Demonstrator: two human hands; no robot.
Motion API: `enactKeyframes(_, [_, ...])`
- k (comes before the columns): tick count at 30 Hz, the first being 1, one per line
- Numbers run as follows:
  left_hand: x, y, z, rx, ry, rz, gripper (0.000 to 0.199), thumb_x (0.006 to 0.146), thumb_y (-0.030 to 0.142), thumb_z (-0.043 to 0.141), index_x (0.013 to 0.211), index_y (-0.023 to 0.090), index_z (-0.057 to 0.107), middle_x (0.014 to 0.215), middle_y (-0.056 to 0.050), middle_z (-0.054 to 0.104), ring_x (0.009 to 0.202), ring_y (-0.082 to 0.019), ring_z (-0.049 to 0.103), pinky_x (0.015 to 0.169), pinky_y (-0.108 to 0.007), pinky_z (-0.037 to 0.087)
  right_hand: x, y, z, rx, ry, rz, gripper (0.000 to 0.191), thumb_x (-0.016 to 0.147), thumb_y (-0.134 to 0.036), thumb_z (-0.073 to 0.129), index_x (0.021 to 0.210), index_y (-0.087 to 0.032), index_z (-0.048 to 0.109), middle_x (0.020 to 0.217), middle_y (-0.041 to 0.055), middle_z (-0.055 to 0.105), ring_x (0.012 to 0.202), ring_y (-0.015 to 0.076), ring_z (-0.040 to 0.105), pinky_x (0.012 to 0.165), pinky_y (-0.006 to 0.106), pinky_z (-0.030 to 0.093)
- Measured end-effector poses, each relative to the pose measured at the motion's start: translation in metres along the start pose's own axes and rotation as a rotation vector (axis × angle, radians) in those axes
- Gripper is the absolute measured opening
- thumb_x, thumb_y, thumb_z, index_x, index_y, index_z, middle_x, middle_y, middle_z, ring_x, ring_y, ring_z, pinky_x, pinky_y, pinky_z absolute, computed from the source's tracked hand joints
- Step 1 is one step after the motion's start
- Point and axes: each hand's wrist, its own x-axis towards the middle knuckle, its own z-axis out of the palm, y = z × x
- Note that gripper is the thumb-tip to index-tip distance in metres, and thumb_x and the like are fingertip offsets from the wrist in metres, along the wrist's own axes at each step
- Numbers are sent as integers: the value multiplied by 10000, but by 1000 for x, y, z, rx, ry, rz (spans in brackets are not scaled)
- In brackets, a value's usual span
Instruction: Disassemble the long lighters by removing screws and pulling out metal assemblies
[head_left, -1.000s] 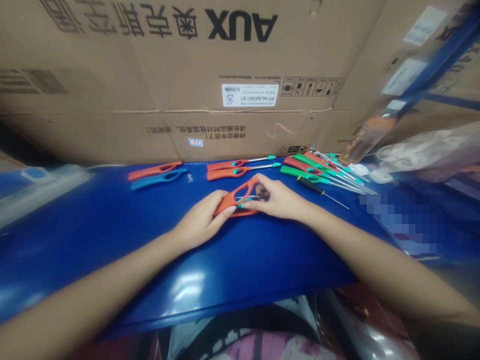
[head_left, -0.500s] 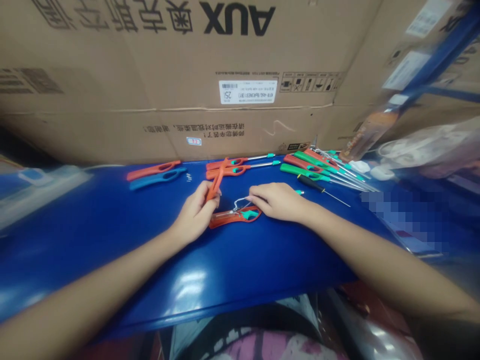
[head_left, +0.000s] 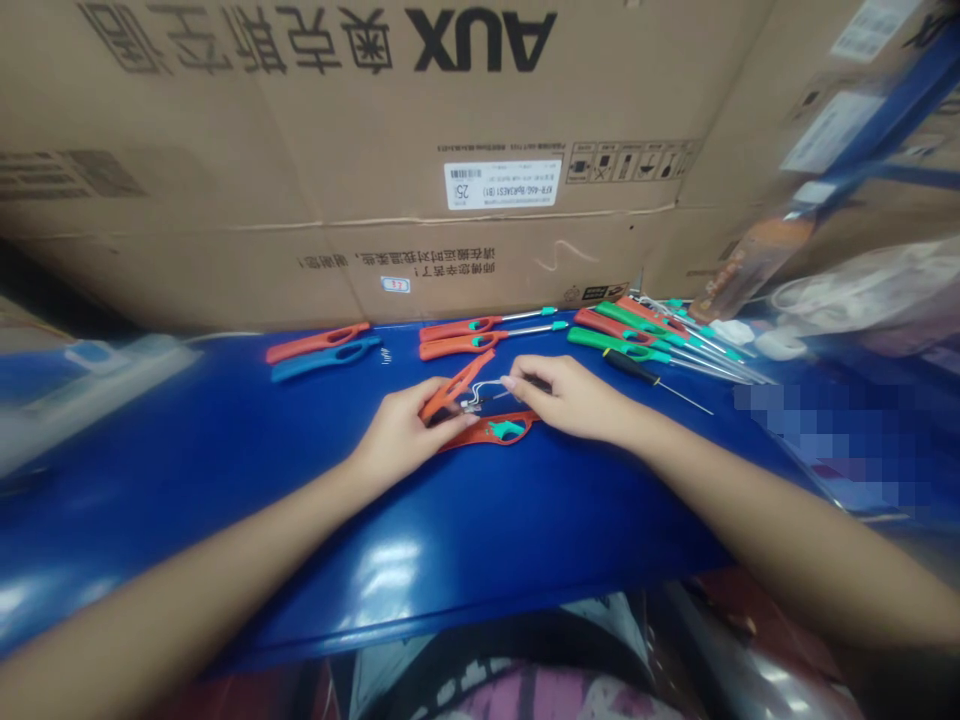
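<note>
Blue tabletop (head_left: 487, 540) carries an orange shell (head_left: 480, 437). Above it, the left hand (head_left: 405, 425) grips an orange cover (head_left: 454, 389); the right hand (head_left: 570, 395) pinches white wires (head_left: 487, 383).

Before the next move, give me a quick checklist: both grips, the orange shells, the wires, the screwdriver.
1. Left grip holding the raised orange shell: ok.
2. Right grip pinching the white wires: ok.
3. Green trigger lying in the lower orange shell: ok.
4. Shells closed together: not ok, they stand apart.
5. Wires seated at their left end: cannot tell, too small.
6. Screwdriver clear of both grips: ok.
</note>
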Motion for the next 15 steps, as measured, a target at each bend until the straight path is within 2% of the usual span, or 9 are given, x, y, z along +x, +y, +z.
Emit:
enactKeyframes(5, [2,14,-5,-71,40,-33,419,807,474,754,1112,188,721,864,-27,756,773,-187,683,758,-299,523,5,4,-5,69,165,5,378,942,-466,501,679,-196,525,645,-11,517,609,127,435,607,277,349])
enactKeyframes(8, [1,24,-10,-129,46,-96,465,779,480,773,1128,175,729,860,-35,751,767,-187,671,740,-299,521,5,1,-8,138,212,-7,429,908,-547,550,655,-203,516,635,-10,507,605,128,436,604,281,364])
enactKeyframes(11, [1,26,-17,-183,55,-190,497,745,474,798,1124,159,732,806,-27,726,695,-163,632,672,-281,501,5,0,-19,229,276,18,473,892,-607,571,649,-209,491,612,-27,453,563,112,391,562,273,331])
enactKeyframes(13, [3,24,-20,-256,64,-267,510,727,467,815,1123,157,731,735,-5,689,610,-129,579,603,-259,469,6,1,-29,346,337,78,498,880,-652,573,661,-219,460,592,-49,392,520,95,326,518,265,279])
enactKeyframes(15, [5,24,-21,-378,63,-343,484,725,480,819,1070,151,739,653,15,639,531,-97,506,525,-234,411,7,1,-33,471,343,144,517,874,-698,551,689,-231,428,597,-63,361,498,87,276,491,262,240])
